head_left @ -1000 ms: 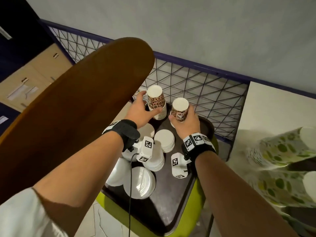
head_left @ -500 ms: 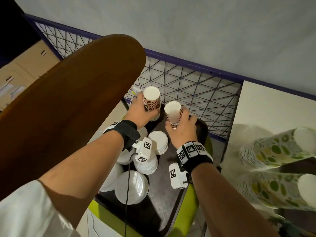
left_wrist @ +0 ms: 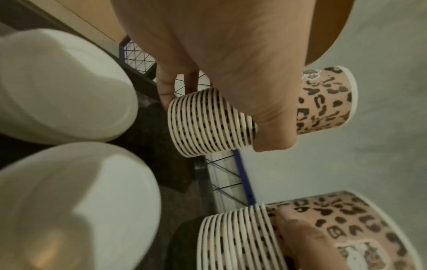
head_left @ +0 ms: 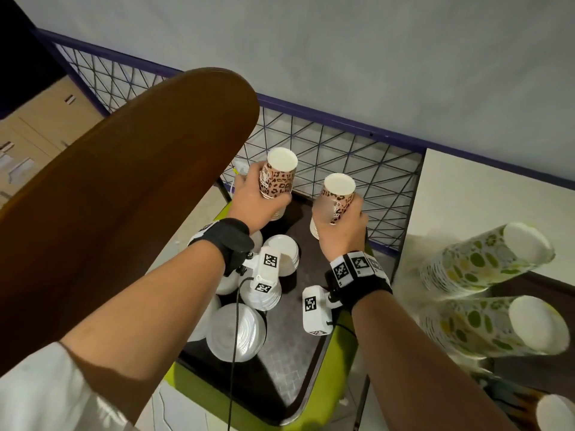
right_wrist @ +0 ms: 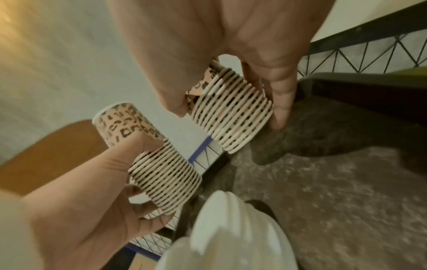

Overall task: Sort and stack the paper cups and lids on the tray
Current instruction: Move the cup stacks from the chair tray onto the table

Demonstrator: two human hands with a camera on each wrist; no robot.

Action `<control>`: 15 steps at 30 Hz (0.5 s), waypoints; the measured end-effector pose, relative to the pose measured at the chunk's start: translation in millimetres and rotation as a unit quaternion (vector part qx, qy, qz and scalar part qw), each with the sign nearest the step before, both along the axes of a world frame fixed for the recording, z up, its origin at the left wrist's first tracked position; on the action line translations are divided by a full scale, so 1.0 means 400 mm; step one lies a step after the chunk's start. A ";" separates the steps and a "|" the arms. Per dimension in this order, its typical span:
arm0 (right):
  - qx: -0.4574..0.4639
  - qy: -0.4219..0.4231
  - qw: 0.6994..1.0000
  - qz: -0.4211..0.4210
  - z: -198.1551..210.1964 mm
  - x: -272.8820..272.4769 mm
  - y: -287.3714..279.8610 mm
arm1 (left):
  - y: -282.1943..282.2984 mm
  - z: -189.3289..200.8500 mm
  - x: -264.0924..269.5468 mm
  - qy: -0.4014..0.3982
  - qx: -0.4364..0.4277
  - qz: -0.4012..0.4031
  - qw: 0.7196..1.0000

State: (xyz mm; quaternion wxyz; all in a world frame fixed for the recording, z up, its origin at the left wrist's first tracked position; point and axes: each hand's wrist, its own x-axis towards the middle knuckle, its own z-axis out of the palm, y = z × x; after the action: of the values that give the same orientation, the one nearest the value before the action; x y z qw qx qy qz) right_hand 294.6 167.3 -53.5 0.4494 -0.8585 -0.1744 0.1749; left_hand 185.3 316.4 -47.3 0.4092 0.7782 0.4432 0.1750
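Note:
Two upside-down stacks of leopard-print paper cups are held up over the far end of the dark tray (head_left: 280, 368). My left hand (head_left: 252, 203) grips the left stack (head_left: 277, 181), whose ribbed rims (left_wrist: 208, 122) show in the left wrist view. My right hand (head_left: 339, 228) grips the right stack (head_left: 337, 197), thumb and fingers round its rims (right_wrist: 233, 109). The left stack (right_wrist: 161, 173) shows beside it. White lid stacks (head_left: 283, 250) (head_left: 236, 334) lie on the tray's left half, partly hidden by my left wrist.
A brown wooden board (head_left: 124, 197) looms at the left, close to my left arm. A blue-framed wire mesh rail (head_left: 311, 150) runs behind the tray. Green-spotted cup stacks (head_left: 485, 259) lie on the white table at right. The tray rests on a lime-green seat (head_left: 339, 346).
Both hands have lifted their leopard cup stacks up off the tray's far end. The two stacks now stand a little further apart.

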 end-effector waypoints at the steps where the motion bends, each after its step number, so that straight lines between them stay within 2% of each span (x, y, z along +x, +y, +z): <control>1: 0.014 0.003 1.000 -0.010 0.023 -0.004 -0.007 | -0.010 0.026 -0.014 -0.011 0.001 0.002 1.000; 7: 0.093 0.023 0.995 0.011 0.177 -0.070 -0.094 | -0.129 0.192 -0.148 -0.057 -0.020 0.023 0.998; 12: 0.096 0.049 0.991 0.083 0.288 -0.189 -0.253 | -0.342 0.327 -0.312 -0.072 -0.023 0.045 0.996; 15: 0.137 0.065 0.979 0.134 0.319 -0.255 -0.386 | -0.502 0.373 -0.394 -0.086 -0.015 0.057 0.994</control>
State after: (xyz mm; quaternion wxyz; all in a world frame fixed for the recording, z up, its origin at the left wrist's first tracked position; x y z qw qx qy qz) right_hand 192.7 12.9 73.9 0.5456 -0.7443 -0.2808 0.2635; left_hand 27.6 115.5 101.8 0.4471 0.7270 0.4528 0.2579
